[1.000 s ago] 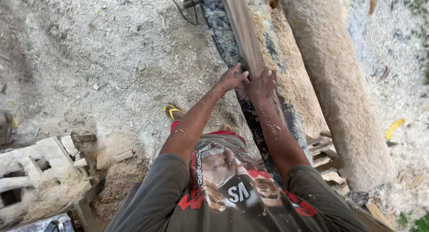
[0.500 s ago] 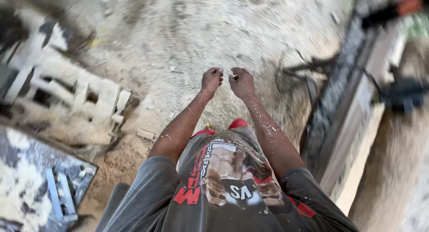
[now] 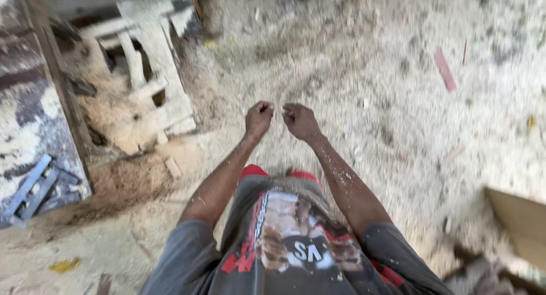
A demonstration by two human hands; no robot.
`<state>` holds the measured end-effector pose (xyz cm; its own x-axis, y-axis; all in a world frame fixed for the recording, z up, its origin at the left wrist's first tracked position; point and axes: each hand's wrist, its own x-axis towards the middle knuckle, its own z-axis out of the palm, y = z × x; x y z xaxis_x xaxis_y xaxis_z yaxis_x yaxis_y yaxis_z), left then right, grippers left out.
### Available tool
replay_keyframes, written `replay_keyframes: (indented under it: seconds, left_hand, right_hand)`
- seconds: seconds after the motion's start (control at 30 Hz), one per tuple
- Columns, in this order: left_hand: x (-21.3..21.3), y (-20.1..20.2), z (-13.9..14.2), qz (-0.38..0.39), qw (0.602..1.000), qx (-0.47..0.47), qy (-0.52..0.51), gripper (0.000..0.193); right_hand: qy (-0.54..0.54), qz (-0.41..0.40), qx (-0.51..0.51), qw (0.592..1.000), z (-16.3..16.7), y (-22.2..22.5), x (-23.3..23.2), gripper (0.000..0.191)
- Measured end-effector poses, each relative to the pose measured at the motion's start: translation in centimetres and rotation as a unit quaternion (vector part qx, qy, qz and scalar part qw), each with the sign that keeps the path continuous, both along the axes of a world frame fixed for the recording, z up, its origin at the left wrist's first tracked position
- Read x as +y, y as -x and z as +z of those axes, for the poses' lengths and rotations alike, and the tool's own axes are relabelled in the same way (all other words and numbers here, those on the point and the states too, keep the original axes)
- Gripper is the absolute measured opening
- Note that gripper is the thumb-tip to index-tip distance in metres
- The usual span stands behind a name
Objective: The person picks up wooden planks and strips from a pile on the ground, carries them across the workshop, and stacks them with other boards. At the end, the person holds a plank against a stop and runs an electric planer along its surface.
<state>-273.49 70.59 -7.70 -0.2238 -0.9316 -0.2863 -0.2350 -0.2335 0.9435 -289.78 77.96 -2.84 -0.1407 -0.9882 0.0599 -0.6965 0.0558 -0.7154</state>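
My left hand (image 3: 259,117) and my right hand (image 3: 300,121) are held out in front of me, close together over a sandy, sawdust-covered floor (image 3: 369,73). The fingers of both are curled into loose fists and nothing shows in either one. Sawdust speckles both forearms. Below them I see my grey printed shirt (image 3: 290,244) and red footwear (image 3: 253,171).
A dust-covered wooden pallet (image 3: 142,84) lies at the upper left beside a heap of sawdust (image 3: 122,178). A worn dark panel with a blue bracket (image 3: 28,187) runs along the left edge. A board's corner (image 3: 520,221) sits at the right; a reddish wood strip (image 3: 445,69) lies farther off.
My view has swung away from the long wooden plank my hands were resting on; they have let go of it and now hang curled over bare ground. The pallet has shifted to the upper left.
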Motion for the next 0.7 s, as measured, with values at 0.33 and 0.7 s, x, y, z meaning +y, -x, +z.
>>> replay_keyframes:
  seconds: [0.33,0.7]
  left_hand:
    - [-20.6,7.7,10.4,0.036,0.988,0.031,0.149,0.021]
    - [-48.6,10.9,17.3,0.116,0.976,0.076,0.166,0.017]
  right_hand:
    - [0.067,0.07,-0.011,0.995,8.5,7.2,-23.9,0.027]
    - [0.134,0.108,-0.053,0.984,15.8,8.7,-53.3,0.026]
